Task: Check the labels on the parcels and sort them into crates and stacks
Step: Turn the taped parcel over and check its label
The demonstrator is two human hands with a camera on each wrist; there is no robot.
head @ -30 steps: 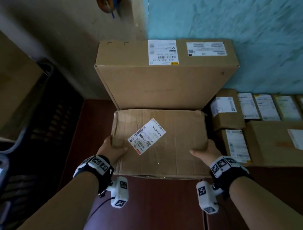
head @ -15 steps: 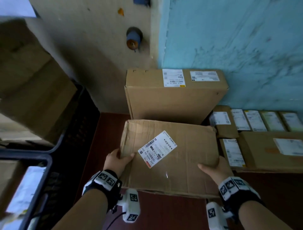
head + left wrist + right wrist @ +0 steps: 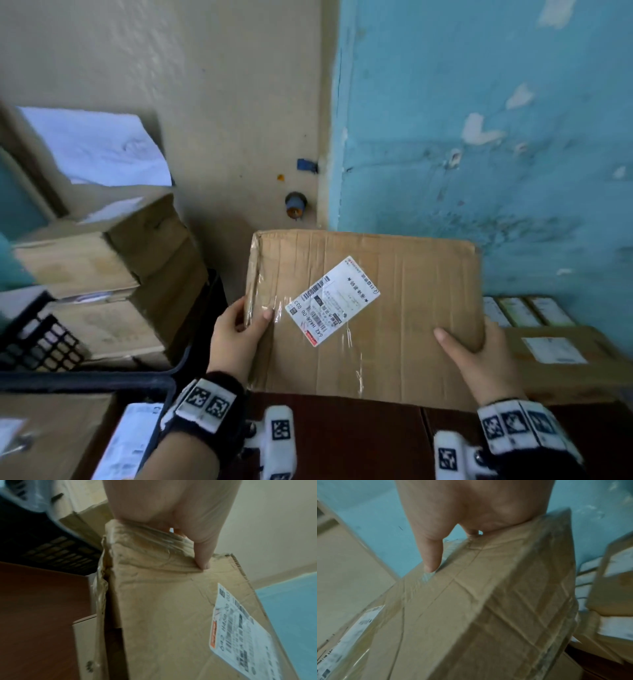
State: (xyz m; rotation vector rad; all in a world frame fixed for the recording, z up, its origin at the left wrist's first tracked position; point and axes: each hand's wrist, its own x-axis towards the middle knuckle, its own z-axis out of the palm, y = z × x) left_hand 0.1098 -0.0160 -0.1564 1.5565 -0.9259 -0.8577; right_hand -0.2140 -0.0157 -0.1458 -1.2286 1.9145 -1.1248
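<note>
Cardboard parcel (image 3: 404, 329), flat and creased, is held up in front of a beige and blue wall, lifted clear of the dark red-brown surface (image 3: 342, 442) below it. Its broad face is turned toward the viewer, with a white shipping label (image 3: 333, 300) stuck on at a slant under clear tape.

The left hand (image 3: 236, 337) grips the parcel's left edge: the thumb lies on the front face just beside the label, and the fingers (image 3: 233, 310) wrap round behind the crumpled edge. The right hand (image 3: 479, 363) grips the lower right corner, thumb on the front face, fingers hidden behind the cardboard. Both hands are clamped on the parcel.

Along the surface's right edge lie more labelled boxes (image 3: 561, 359). On the left stand stacked cardboard boxes (image 3: 99, 274) in a black crate (image 3: 41, 342).
</note>
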